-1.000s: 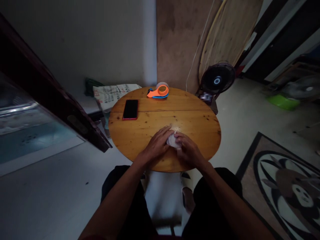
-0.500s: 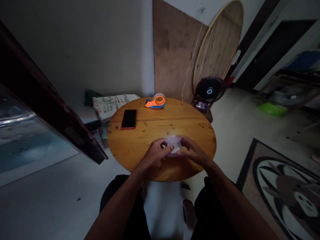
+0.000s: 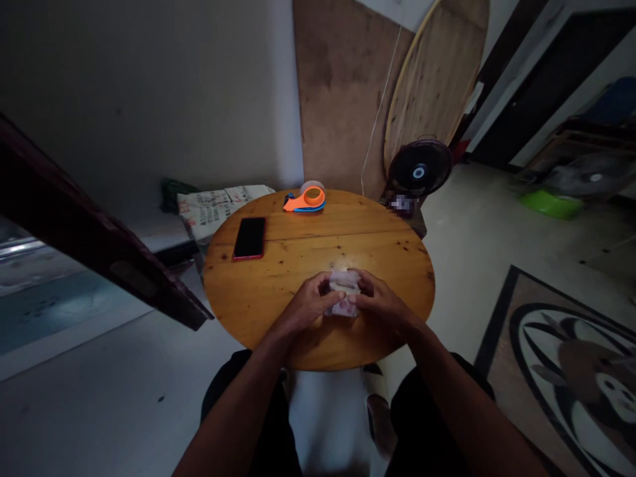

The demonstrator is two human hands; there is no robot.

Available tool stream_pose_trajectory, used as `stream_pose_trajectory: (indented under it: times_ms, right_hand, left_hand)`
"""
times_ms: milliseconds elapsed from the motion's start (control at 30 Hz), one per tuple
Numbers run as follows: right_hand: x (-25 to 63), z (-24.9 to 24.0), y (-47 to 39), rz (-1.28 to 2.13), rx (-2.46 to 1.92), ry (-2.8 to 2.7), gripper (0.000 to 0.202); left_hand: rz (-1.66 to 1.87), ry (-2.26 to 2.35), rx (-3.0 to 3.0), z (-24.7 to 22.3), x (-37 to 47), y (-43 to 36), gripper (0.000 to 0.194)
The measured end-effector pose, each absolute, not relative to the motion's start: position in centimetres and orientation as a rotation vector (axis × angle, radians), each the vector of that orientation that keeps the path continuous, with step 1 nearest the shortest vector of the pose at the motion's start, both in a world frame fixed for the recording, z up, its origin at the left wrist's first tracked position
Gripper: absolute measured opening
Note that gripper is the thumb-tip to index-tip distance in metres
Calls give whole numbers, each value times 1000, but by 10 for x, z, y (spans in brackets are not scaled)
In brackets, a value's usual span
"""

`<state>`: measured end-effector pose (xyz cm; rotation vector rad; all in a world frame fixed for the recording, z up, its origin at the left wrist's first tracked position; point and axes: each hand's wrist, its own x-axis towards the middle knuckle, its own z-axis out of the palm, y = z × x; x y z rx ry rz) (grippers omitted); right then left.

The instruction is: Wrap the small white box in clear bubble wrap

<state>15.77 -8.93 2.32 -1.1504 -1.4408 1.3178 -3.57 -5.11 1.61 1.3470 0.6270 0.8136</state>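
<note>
A small, whitish, see-through plastic packet (image 3: pixel 344 281) is between my hands over the near part of the round wooden table (image 3: pixel 298 265). My left hand (image 3: pixel 314 299) grips its left side, thumb on the front face. On the right side my right hand (image 3: pixel 375 296) holds it the same way, its thumb close to the other. Faint pinkish marks show low on the packet; what is inside cannot be made out. Beyond the hands, an orange and blue tape dispenser (image 3: pixel 304 199) with a clear roll stands at the table's far edge. A black phone with a red rim (image 3: pixel 250 238) lies at the left.
Behind the table's left edge lies a printed white sack (image 3: pixel 213 207). A dark fan (image 3: pixel 420 171) stands beyond the right edge, before a leaning round wooden board (image 3: pixel 432 86). A dark wooden beam (image 3: pixel 124 258) juts in from the left. My legs are under the near edge.
The packet has tilted and its front face now shows more clearly, with both thumbs drawn onto it. The view has shifted slightly; phone and tape dispenser lie where they were.
</note>
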Motion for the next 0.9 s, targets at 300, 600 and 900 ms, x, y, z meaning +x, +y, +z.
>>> stream_pose_trajectory:
  times_ms: [300,600,900]
  right_hand:
    - [171,30,-66,993,-1325,-1580,43]
    - [159,47,-66,724,-1370,-1723,19]
    - [147,46,-88,436,-1359,-2033,23]
  left_hand:
    - [806,653,1300,12,-34,-49,37]
    - [802,630,1316,12,-35,-48,35]
    - [870,790,1517,9,-33,-46,25]
